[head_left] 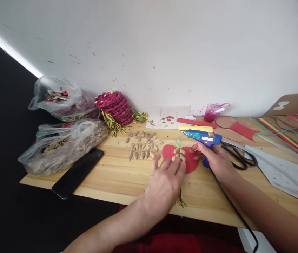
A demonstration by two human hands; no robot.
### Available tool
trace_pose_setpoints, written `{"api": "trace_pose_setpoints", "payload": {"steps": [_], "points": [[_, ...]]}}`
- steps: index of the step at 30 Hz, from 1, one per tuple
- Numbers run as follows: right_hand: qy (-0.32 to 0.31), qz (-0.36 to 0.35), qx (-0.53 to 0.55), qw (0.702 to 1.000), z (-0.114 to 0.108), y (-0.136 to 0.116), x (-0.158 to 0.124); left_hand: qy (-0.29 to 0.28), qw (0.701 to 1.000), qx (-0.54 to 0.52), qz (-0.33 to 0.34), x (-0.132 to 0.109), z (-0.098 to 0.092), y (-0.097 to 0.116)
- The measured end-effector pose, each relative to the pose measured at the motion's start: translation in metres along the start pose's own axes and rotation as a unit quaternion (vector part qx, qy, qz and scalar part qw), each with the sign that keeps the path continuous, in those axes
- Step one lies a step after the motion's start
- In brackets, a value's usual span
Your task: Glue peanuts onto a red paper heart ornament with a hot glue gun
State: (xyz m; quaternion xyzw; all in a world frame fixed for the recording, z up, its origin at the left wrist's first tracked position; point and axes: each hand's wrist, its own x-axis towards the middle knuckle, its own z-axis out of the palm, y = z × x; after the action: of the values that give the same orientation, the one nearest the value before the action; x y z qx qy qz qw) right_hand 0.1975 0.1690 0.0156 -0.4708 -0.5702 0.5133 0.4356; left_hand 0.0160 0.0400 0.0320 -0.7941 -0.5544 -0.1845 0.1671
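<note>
My left hand (166, 179) is closed, its fingertips pressed on peanuts (182, 151) that lie on a red rounded cutout (192, 163). A green loop (177, 142) sticks out at the cutout's top, and dark and yellow strands (181, 199) hang below it. My right hand (216, 160) is wrapped round a blue glue gun (203, 137) just right of the cutout, its nozzle pointing left. Loose peanuts (143, 144) lie in rows left of the cutout. What lies under my left fingertips is hidden.
Plastic bags (59, 151) with peanuts and a black phone (77, 172) are at the left. Stacked purple pieces (116, 107) stand by the wall. Black scissors (239, 156), a white sheet (285, 175) and coloured strips (288, 137) lie at the right. A cord hangs from the glue gun.
</note>
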Motion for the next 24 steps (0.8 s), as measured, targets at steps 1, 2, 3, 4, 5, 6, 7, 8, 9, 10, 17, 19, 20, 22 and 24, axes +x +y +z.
{"api": "trace_pose_setpoints", "payload": {"steps": [1,2,3,4,5,6,7,8,9,10,17,19,20,22,24], "points": [[-0.002,-0.004,0.017,1.0,0.0,0.0,0.001,0.016,0.999,-0.029,0.007,0.004,-0.001,-0.01],[-0.003,-0.007,0.033,0.999,-0.001,0.0,0.001,0.029,0.998,-0.059,0.014,0.009,-0.002,-0.021],[-0.005,-0.008,0.045,0.999,-0.001,0.0,0.002,0.047,0.995,-0.086,0.02,0.015,-0.003,-0.034],[-0.005,-0.009,0.053,0.999,-0.001,-0.001,0.002,0.057,0.993,-0.105,0.012,0.022,-0.005,-0.049],[-0.005,-0.012,0.055,0.998,-0.001,-0.002,0.003,0.066,0.99,-0.121,0.002,0.03,-0.007,-0.063],[-0.007,-0.015,0.054,0.998,-0.002,-0.002,0.003,0.083,0.987,-0.138,-0.017,0.039,-0.009,-0.078],[-0.008,-0.018,0.05,0.999,-0.003,-0.002,0.003,0.098,0.981,-0.161,-0.042,0.048,-0.011,-0.092],[-0.01,-0.019,0.044,0.999,-0.003,-0.002,0.003,0.109,0.974,-0.186,-0.067,0.057,-0.013,-0.105],[-0.011,-0.02,0.039,0.999,-0.004,-0.002,0.003,0.111,0.966,-0.216,-0.093,0.065,-0.015,-0.117],[-0.009,-0.021,0.035,0.999,-0.005,-0.002,0.003,0.115,0.956,-0.244,-0.116,0.071,-0.017,-0.126],[0.008,-0.025,-0.012,1.0,-0.004,-0.01,-0.002,0.176,0.909,-0.297,-0.233,0.069,-0.006,-0.151],[0.012,-0.025,-0.031,0.999,-0.004,-0.013,-0.002,0.164,0.917,-0.284,-0.225,0.064,-0.001,-0.156],[0.014,-0.025,-0.045,0.999,-0.005,-0.013,-0.002,0.154,0.921,-0.284,-0.218,0.063,0.002,-0.158],[0.019,-0.028,-0.076,0.997,-0.007,-0.014,-0.001,0.13,0.928,-0.288,-0.198,0.062,0.005,-0.161],[0.028,-0.034,-0.104,0.994,-0.009,-0.014,0.0,0.105,0.934,-0.288,-0.182,0.063,0.005,-0.163]]}}
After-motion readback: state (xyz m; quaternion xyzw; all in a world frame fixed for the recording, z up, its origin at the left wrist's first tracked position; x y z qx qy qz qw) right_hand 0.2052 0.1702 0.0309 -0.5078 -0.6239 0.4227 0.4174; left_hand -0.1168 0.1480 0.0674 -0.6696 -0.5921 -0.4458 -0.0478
